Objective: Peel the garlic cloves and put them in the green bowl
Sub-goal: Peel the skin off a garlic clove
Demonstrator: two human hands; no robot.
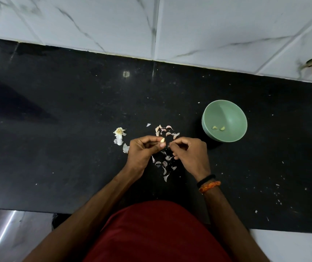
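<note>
The left hand [142, 150] pinches a clove [162, 140] at its fingertips above the black counter [56, 129]. The right hand [189, 152] is curled just beside it, pinching something too small to tell. The bowl [227, 108], to the right, holds 2 peeled cloves [218, 128]; peels [165, 161] lie scattered under the hands.

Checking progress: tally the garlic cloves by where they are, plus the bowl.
Peeled cloves in the green bowl: 2
Clove held in the left hand: 1
Green bowl: 1
Total: 4
</note>
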